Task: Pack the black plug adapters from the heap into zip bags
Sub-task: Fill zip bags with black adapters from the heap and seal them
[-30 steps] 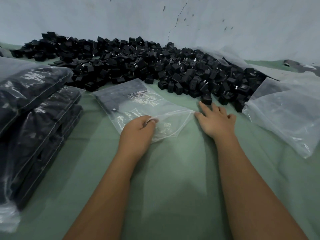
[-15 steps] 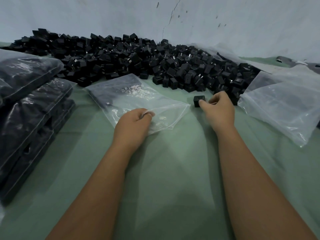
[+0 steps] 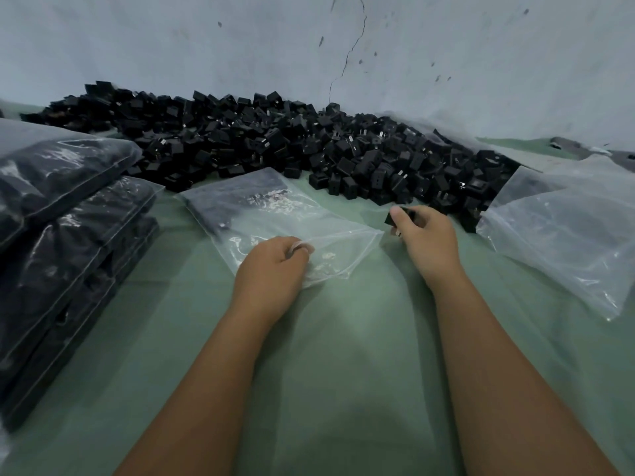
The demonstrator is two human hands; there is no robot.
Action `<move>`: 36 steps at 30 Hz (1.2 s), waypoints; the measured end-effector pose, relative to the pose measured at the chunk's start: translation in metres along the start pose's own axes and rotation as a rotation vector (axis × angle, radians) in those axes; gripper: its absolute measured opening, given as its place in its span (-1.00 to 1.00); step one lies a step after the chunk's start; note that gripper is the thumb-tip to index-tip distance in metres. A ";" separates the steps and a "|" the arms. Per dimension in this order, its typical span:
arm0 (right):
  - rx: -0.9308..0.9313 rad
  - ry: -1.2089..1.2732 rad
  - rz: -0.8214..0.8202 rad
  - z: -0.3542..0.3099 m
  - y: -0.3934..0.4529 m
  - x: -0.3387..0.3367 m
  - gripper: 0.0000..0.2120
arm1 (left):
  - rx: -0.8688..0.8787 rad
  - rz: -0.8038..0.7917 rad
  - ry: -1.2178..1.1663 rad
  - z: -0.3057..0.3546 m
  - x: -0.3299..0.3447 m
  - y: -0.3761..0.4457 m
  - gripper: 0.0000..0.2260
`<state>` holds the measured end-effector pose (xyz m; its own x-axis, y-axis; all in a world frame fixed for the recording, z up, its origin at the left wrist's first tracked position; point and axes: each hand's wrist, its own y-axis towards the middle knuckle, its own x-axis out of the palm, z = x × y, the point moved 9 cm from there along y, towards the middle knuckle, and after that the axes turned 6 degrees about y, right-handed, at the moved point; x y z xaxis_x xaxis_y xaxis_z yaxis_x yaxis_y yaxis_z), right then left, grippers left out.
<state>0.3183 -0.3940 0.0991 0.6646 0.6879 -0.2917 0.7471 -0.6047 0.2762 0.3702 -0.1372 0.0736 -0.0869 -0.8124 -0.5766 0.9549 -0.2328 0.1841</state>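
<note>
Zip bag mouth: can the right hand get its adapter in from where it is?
Probably yes. The right hand holds a plug adapter just beside the zip bag corner, with only bare green cloth between, and the left hand pinches the bag's edge; how far it gapes is unclear.

Matt black plastic adapters (image 3: 275, 149) lie heaped beside a glossy, crinkled clear plastic zip bag (image 3: 275, 214) on smooth, matt green cloth (image 3: 343, 355).
</note>
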 end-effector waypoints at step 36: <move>-0.360 -0.327 -0.395 -0.051 -0.086 0.095 -0.86 | -0.100 0.038 -0.353 0.001 -0.010 -0.007 -0.78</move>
<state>0.3161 -0.2560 0.0947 0.3515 0.6386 -0.6846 0.9237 -0.1173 0.3648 0.3637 -0.1280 0.0790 -0.1267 -0.9581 -0.2570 0.9808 -0.1597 0.1118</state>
